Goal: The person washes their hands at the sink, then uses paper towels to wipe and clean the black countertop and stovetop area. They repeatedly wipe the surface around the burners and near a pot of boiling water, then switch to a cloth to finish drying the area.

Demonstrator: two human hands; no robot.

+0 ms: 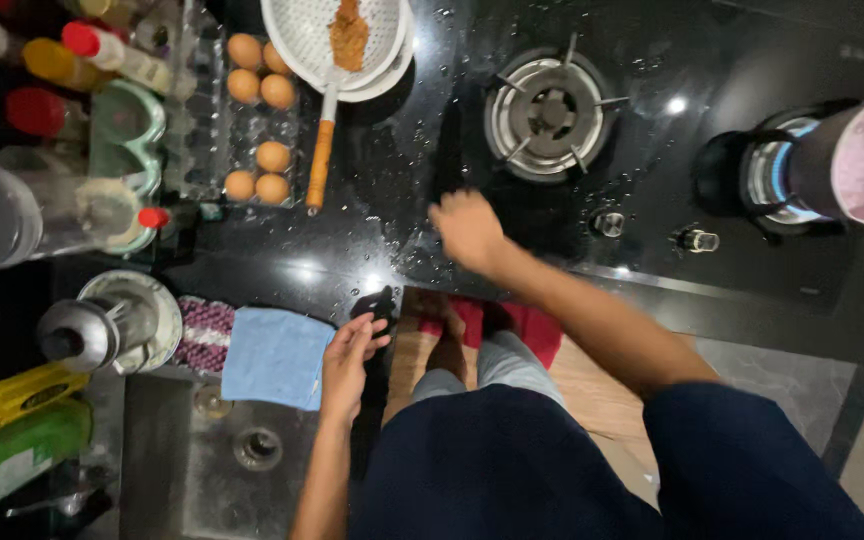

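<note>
— Hands?
— Left hand [350,358] rests open at the desk [352,190] edge, fingertips touching a blue cloth [274,355]. Right hand [467,228], blurred, open, hovers beside the unlit burner [549,113].

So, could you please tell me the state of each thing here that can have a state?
Right burner: lit, blue flame, pot on it.
Middle burner: off, bare.
Egg tray: partly filled with eggs.
Blue cloth: draped over the sink edge.
Left hand: fingers on a small dark thing.
Right hand: blurred, holding nothing.
</note>
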